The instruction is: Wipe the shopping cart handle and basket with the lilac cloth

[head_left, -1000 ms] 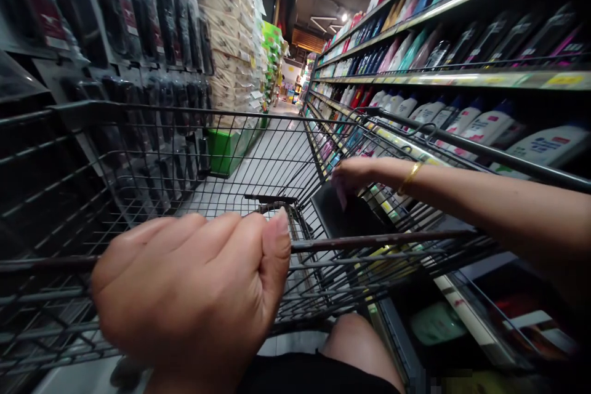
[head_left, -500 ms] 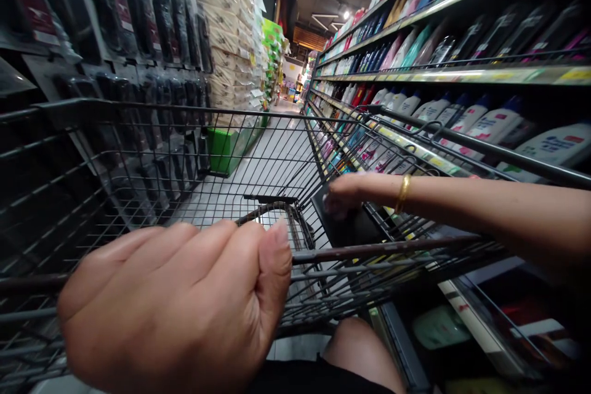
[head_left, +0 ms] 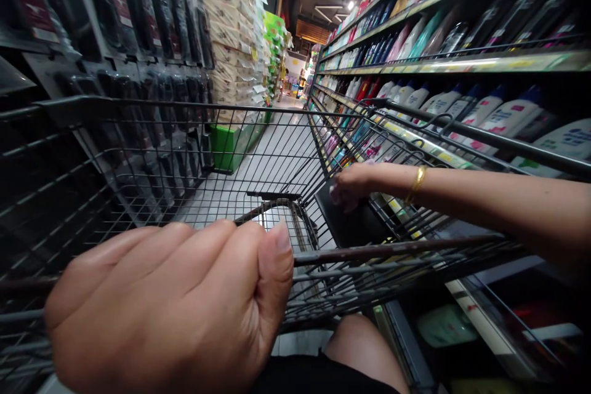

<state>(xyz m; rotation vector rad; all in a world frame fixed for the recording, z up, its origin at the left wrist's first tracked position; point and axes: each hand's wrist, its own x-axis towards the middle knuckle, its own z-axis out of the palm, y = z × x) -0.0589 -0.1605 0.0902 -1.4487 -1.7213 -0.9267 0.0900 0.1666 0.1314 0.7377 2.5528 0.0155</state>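
Note:
My left hand (head_left: 170, 308) is wrapped round the dark handle bar (head_left: 369, 251) of a wire shopping cart (head_left: 152, 148), thumb on the near side of the fist. My right hand (head_left: 353, 186) reaches in from the right, with a gold bangle on its wrist. Its fingers are curled over a flat black object (head_left: 355, 225) at the cart's right side. Whether the fingers grip that object or something small is hard to see. The wire basket shows the floor through its mesh.
Shelves with rows of bottles (head_left: 498, 114) line the right side, close to the cart. Packaged black goods (head_left: 138, 6) hang on the left. Beyond them stand stacked beige packs (head_left: 231, 37) on a green base (head_left: 224, 148). The aisle floor (head_left: 281, 129) runs ahead.
The shelf bottles have shifted slightly right in view. My right hand and forearm sit a little further right and the fingers look slightly different. My left hand keeps its grip on the bar.

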